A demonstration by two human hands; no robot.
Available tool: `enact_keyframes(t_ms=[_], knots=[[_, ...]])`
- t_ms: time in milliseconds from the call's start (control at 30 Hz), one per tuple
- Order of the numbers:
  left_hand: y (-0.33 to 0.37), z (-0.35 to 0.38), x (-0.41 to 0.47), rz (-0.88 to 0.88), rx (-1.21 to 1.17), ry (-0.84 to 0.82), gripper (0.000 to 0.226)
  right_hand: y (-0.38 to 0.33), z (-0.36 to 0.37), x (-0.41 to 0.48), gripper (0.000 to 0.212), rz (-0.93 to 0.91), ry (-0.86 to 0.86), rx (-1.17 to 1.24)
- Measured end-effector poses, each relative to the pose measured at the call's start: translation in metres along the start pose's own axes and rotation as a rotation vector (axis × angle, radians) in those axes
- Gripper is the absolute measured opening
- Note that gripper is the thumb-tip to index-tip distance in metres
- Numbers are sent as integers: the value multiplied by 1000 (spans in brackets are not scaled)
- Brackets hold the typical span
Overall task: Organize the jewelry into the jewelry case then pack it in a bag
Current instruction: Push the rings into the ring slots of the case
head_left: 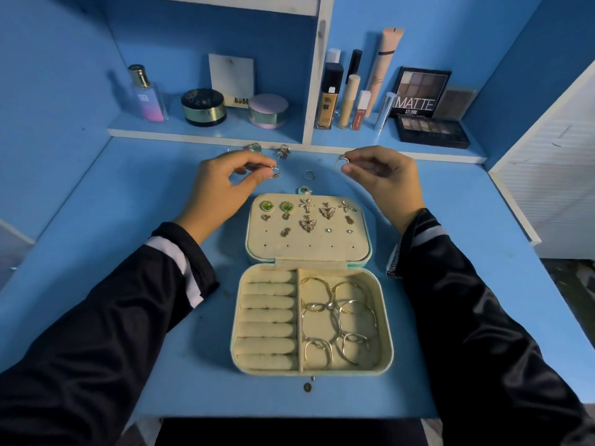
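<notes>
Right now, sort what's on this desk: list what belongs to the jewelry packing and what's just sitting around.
Part of the job:
- jewelry case, open
- earrings pinned in its lid
- bangles in its right compartment
- ring in left hand
- ring in right hand
- loose rings on the desk

Just lying about:
- perfume bottle
- powder jars
- foundation bottle
- eyeshadow palettes

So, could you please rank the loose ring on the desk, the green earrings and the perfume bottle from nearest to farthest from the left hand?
1. Loose ring, on the desk just right of the left hand.
2. Green earrings, in the case lid, lower right.
3. Perfume bottle, on the shelf, upper left.
</notes>
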State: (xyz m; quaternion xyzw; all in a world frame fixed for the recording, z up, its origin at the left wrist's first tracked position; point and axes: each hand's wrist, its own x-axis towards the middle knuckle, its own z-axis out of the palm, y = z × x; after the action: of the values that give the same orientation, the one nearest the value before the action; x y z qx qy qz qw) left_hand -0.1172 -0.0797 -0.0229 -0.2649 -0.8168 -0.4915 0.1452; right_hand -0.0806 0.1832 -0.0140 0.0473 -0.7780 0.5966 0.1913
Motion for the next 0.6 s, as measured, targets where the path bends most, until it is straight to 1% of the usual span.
enact_keyframes(t_ms=[100, 267, 600], knots=[[10, -6, -16, -9, -43, 24, 11, -12, -3, -17, 17, 12, 24, 31], [30, -15, -48, 0, -82, 26, 12, -29, -3, -46, 14, 17, -2, 97], [56, -26, -115, -19, -105, -55, 12, -40, 10, -90, 17, 2, -84, 167]])
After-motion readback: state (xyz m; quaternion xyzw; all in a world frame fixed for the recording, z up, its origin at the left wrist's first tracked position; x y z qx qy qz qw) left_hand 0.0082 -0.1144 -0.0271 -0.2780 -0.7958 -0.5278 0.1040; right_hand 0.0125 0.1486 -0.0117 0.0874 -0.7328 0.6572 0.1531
